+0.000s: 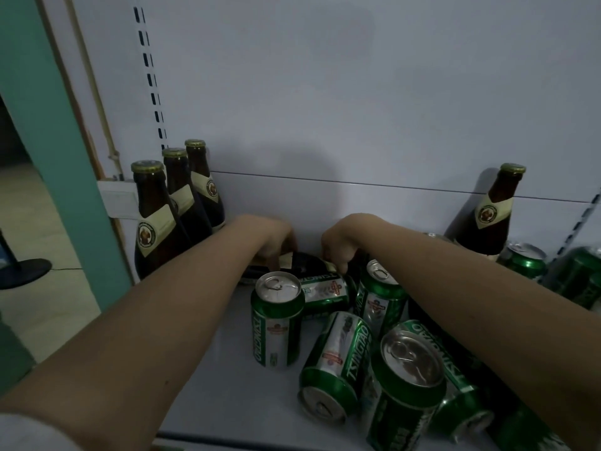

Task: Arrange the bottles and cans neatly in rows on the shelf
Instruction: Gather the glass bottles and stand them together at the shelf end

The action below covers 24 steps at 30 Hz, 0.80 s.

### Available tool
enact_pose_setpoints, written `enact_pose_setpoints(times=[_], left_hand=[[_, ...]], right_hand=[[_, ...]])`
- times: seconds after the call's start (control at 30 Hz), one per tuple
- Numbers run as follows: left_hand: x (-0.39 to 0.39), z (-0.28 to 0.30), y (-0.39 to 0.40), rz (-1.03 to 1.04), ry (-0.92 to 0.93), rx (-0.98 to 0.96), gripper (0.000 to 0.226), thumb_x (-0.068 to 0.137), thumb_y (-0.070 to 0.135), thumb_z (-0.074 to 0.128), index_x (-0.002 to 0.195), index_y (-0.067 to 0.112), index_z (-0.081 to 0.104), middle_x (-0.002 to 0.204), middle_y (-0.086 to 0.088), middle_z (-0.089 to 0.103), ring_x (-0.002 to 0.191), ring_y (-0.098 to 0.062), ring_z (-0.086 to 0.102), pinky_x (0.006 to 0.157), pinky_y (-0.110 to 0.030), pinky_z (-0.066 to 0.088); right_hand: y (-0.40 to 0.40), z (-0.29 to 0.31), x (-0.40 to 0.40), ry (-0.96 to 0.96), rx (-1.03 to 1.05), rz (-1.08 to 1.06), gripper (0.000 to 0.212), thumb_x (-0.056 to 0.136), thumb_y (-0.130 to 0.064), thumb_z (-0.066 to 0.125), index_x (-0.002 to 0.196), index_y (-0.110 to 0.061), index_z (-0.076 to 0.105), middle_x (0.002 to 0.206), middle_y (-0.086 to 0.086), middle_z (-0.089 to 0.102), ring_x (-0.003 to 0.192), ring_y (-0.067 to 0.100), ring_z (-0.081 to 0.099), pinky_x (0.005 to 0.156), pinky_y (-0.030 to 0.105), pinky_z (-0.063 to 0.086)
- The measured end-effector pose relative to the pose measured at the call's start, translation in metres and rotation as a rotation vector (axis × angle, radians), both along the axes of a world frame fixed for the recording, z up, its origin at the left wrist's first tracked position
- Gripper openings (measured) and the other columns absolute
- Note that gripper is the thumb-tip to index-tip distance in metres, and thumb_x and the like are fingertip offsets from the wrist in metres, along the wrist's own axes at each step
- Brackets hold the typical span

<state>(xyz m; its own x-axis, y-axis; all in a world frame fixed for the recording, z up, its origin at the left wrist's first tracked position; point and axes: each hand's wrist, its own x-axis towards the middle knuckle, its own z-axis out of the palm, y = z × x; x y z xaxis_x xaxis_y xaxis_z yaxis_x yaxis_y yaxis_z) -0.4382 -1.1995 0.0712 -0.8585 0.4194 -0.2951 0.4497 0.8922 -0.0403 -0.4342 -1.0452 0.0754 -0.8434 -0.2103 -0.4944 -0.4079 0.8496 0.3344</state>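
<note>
Three brown bottles (156,219) with cream labels stand in a row at the shelf's left end. A dark bottle (304,260) lies on its side at the back of the white shelf (234,369). My left hand (274,244) curls over its left part and my right hand (338,249) over its right part; the fingers are partly hidden. In front, several green cans are jumbled: one upright can (276,320), one lying can (335,359), a near upright can (406,385). Another brown bottle (487,216) leans at the back right.
More green cans (523,260) sit at the right end beside a slotted upright (582,222). The white back panel (357,109) rises behind. A teal post (55,141) borders the shelf on the left, with floor and a black stand base (22,271) beyond.
</note>
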Motion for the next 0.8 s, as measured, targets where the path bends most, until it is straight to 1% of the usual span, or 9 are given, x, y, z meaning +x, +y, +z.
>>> enact_pose_setpoints(times=[0.17, 0.27, 0.33, 0.47, 0.53, 0.6, 0.67, 0.73, 0.8], left_hand=[[0.002, 0.002, 0.000, 0.007, 0.021, 0.025, 0.051, 0.067, 0.028, 0.091, 0.112, 0.024, 0.067, 0.105, 0.003, 0.062, 0.102, -0.027, 0.062, 0.091, -0.045, 0.055], [0.001, 0.001, 0.000, 0.003, 0.027, 0.025, 0.045, 0.066, 0.028, 0.091, 0.104, 0.025, 0.066, 0.103, 0.003, 0.064, 0.099, -0.026, 0.062, 0.090, -0.045, 0.055], [0.001, 0.002, -0.002, 0.002, 0.028, 0.025, 0.048, 0.066, 0.028, 0.091, 0.108, 0.021, 0.068, 0.108, 0.000, 0.068, 0.099, -0.026, 0.064, 0.090, -0.046, 0.056], [0.003, 0.008, -0.002, 0.010, 0.053, 0.027, 0.061, 0.066, 0.026, 0.092, 0.120, 0.017, 0.066, 0.116, -0.004, 0.067, 0.105, -0.028, 0.063, 0.091, -0.044, 0.056], [0.003, 0.012, -0.002, 0.015, 0.075, 0.053, 0.069, 0.066, 0.023, 0.092, 0.128, 0.017, 0.061, 0.123, -0.004, 0.064, 0.108, -0.027, 0.061, 0.092, -0.041, 0.054], [0.004, 0.015, -0.005, 0.016, 0.089, 0.095, 0.073, 0.066, 0.021, 0.092, 0.131, 0.017, 0.059, 0.125, -0.005, 0.063, 0.109, -0.027, 0.059, 0.091, -0.039, 0.053], [0.006, 0.018, -0.008, 0.043, 0.095, 0.158, 0.077, 0.066, 0.019, 0.092, 0.134, 0.017, 0.056, 0.127, -0.005, 0.061, 0.111, -0.027, 0.058, 0.091, -0.040, 0.054], [0.011, 0.022, -0.011, 0.061, 0.111, 0.213, 0.077, 0.067, 0.018, 0.091, 0.134, 0.016, 0.055, 0.126, -0.005, 0.060, 0.112, -0.028, 0.058, 0.092, -0.042, 0.054], [0.013, 0.024, -0.012, 0.065, 0.119, 0.262, 0.073, 0.067, 0.019, 0.091, 0.131, 0.015, 0.056, 0.125, -0.007, 0.061, 0.111, -0.029, 0.059, 0.092, -0.044, 0.053]], right_hand=[[0.007, -0.001, -0.001, -0.040, -0.039, -0.018, 0.036, 0.097, -0.018, 0.062, 0.127, 0.000, 0.060, 0.122, 0.014, 0.060, 0.099, 0.024, 0.050, 0.082, 0.030, 0.039], [0.012, 0.001, 0.001, -0.037, -0.080, -0.019, 0.034, 0.096, -0.018, 0.063, 0.126, -0.001, 0.061, 0.117, 0.011, 0.060, 0.098, 0.023, 0.052, 0.082, 0.029, 0.039], [0.014, 0.004, 0.002, -0.035, -0.117, -0.025, 0.036, 0.096, -0.018, 0.063, 0.128, -0.002, 0.061, 0.120, 0.011, 0.059, 0.100, 0.022, 0.051, 0.084, 0.028, 0.038], [0.020, 0.018, 0.006, 0.002, -0.203, -0.035, 0.033, 0.096, -0.019, 0.064, 0.125, -0.004, 0.062, 0.109, 0.004, 0.053, 0.103, 0.023, 0.048, 0.085, 0.028, 0.035], [0.024, 0.025, 0.007, 0.010, -0.258, -0.061, 0.035, 0.097, -0.021, 0.063, 0.127, -0.004, 0.060, 0.112, 0.004, 0.052, 0.107, 0.025, 0.050, 0.088, 0.031, 0.038], [0.029, 0.034, 0.007, 0.023, -0.342, -0.095, 0.030, 0.097, -0.020, 0.062, 0.123, -0.005, 0.061, 0.112, 0.006, 0.055, 0.110, 0.029, 0.055, 0.091, 0.039, 0.047], [0.034, 0.045, 0.010, 0.038, -0.438, -0.128, 0.022, 0.099, -0.016, 0.058, 0.117, -0.004, 0.063, 0.103, 0.008, 0.061, 0.100, 0.032, 0.061, 0.080, 0.043, 0.056], [0.038, 0.057, 0.015, 0.040, -0.549, -0.178, 0.022, 0.101, -0.011, 0.053, 0.117, 0.000, 0.064, 0.091, 0.010, 0.060, 0.084, 0.026, 0.060, 0.065, 0.036, 0.058], [0.040, 0.069, 0.021, 0.067, -0.666, -0.190, 0.022, 0.102, -0.010, 0.051, 0.113, 0.002, 0.065, 0.091, 0.015, 0.061, 0.075, 0.023, 0.059, 0.060, 0.031, 0.058]])
